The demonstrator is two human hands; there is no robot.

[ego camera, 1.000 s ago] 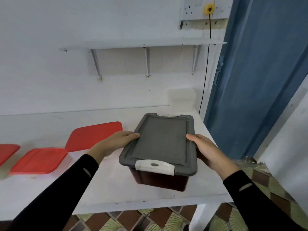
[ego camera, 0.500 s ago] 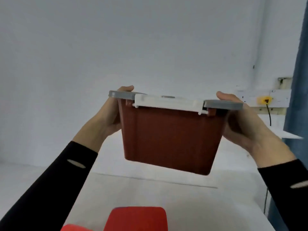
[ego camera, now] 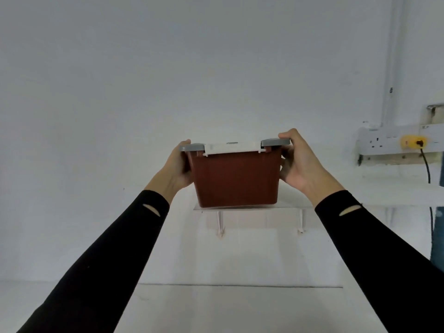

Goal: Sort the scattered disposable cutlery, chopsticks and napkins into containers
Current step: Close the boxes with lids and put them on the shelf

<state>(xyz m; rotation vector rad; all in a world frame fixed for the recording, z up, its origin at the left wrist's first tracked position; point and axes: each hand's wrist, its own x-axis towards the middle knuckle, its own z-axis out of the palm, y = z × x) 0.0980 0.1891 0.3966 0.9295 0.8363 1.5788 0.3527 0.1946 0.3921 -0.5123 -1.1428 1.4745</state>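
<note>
Lifted off the worktop [ego camera: 240,313] a second ago, the lidded box [ego camera: 234,179] is now held between the left hand [ego camera: 176,168] and right hand [ego camera: 299,164], each gripping one end. Its base meets the wall shelf [ego camera: 295,207] just beyond the hands. It seems the closed container is being stowed.

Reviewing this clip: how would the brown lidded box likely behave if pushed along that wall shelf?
The brown box looks rigid: its walls show no bowing between the left hand and right hand. Flat-based and squat, it would probably slide on the shelf rather than tip. The white latch looks closed over the grey lid, so spilling seems unlikely.
</note>
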